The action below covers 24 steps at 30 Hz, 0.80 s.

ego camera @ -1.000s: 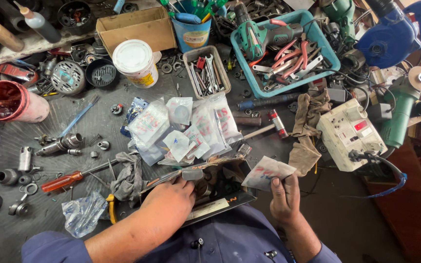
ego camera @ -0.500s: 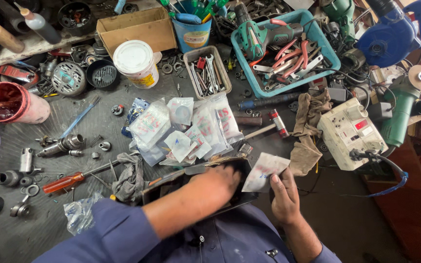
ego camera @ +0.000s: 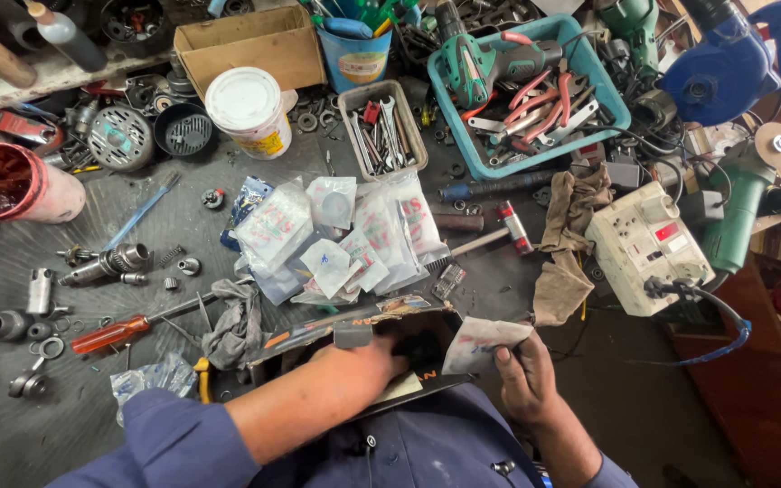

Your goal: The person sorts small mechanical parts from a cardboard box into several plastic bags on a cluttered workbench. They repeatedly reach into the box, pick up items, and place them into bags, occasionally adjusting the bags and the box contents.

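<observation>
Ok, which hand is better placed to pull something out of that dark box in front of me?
Left, probably. The left hand is already reaching into the open dark box, fingers out of sight. The right hand is beside the box, busy holding a small plastic packet.

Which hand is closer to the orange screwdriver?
Left. The left hand is inside the dark box, with the orange screwdriver on the bench off to its left. The right hand holds a small packet on the box's far side, farther away.
</observation>
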{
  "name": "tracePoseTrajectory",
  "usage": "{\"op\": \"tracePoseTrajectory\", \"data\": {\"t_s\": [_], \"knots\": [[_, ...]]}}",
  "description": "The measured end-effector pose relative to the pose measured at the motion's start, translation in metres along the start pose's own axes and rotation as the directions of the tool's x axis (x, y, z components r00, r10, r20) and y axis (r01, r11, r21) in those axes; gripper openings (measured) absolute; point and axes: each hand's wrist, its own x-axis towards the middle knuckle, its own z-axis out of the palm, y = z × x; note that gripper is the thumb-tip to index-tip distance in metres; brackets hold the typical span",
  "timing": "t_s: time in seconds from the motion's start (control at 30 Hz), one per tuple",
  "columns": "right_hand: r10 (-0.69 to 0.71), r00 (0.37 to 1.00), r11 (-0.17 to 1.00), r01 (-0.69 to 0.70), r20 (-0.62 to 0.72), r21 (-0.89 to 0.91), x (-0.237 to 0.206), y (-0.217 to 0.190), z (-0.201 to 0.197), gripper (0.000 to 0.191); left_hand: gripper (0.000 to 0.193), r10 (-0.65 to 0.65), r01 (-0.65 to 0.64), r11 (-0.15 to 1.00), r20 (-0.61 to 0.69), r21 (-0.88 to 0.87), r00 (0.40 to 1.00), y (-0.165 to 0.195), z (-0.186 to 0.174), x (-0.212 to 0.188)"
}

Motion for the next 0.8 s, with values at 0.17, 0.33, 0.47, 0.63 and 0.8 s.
{"op": "tracePoseTrajectory", "data": {"t_s": [0.17,0.33,0.47,0.63,0.8], "knots": [[0.031,0.998,0.987,-0.022,-0.055,0.157,0.003,0.003,0.000,0.029,0.027,0.090,-0.135,0.935,0.148,0.329,0.985,-0.002,-0.023,-0.034],[0.077,0.995,0.982,-0.066,-0.057,0.175,0.002,0.005,0.001,0.031,0.026,0.048,-0.111,0.917,0.169,0.382,0.984,-0.012,-0.018,-0.047],[0.061,0.997,0.982,-0.050,-0.054,0.182,0.002,0.005,0.001,0.032,0.031,0.048,-0.118,0.898,0.172,0.424,0.984,-0.018,-0.009,-0.046],[0.072,0.996,0.977,-0.059,-0.054,0.205,0.002,0.003,0.003,0.032,0.032,0.098,-0.146,0.856,0.121,0.495,0.988,-0.027,-0.001,-0.045],[0.060,0.996,0.988,-0.051,-0.061,0.144,0.004,0.002,0.009,0.030,0.031,-0.023,-0.068,0.871,0.178,0.486,0.984,-0.022,-0.002,-0.032]]}}
